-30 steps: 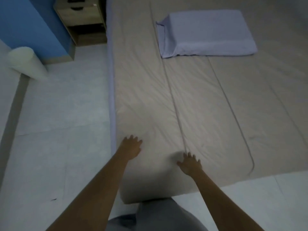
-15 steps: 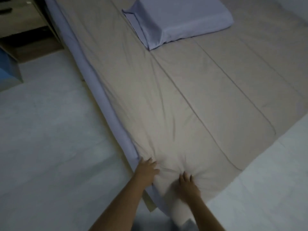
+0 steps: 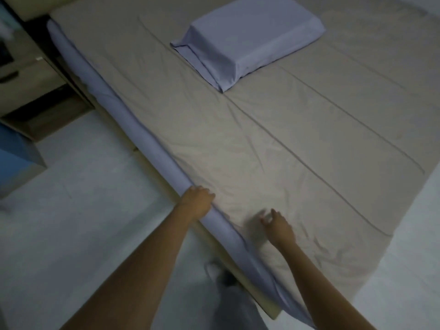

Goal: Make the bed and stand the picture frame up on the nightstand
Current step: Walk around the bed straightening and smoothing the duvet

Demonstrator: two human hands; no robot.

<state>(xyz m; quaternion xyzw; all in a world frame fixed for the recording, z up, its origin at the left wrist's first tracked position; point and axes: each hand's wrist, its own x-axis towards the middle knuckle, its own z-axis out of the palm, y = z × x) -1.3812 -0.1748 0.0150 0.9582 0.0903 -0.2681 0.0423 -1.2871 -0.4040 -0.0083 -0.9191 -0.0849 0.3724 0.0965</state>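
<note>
Left hand point(image 3: 196, 202) curled over mattress edge, gripping beige sheet point(image 3: 238, 144) border. Right hand point(image 3: 278, 227) loosely open, hovering just above sheet. Nightstand point(image 3: 28, 86) far beyond left hand; picture frame not discernible. Risk: uneven tug re-wrinkles sheet, exposes lavender under-sheet point(image 3: 152, 148), shifts pillow point(image 3: 247, 39).

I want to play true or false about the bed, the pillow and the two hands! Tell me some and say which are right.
1. The pillow lies on the beige sheet. True.
2. The left hand is holding the pillow. False: it rests at the bed's side edge, far from the pillow.
3. The right hand is over the beige sheet. True.
4. The pillow is on the floor. False: it is on the bed.
5. A lilac sheet shows along the bed's side. True.
</note>
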